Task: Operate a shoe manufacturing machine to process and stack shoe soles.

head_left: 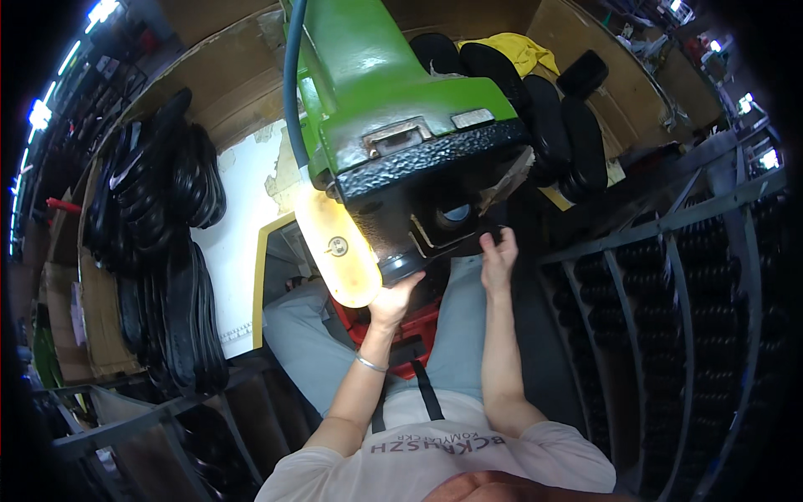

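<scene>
A green machine (401,67) with a black lower front reaches down in front of me. Under it, my left hand (396,299) closes on the near left edge of a black, smooth-rimmed piece that looks like a shoe sole (403,265); the machine hides most of it. My right hand (499,258) is bent at the piece's right end, thumb and fingers closed around its dark edge. Just left of my left hand hangs a glowing, yellowish rounded cover (339,247) on the machine's side.
Stacked black soles (171,293) lie left on a white tabletop (247,192). More black soles (544,125) and a yellow cloth (514,54) sit at the far right. A metal rack (682,309) full of dark pieces stands right. A red stool (401,351) is beneath me.
</scene>
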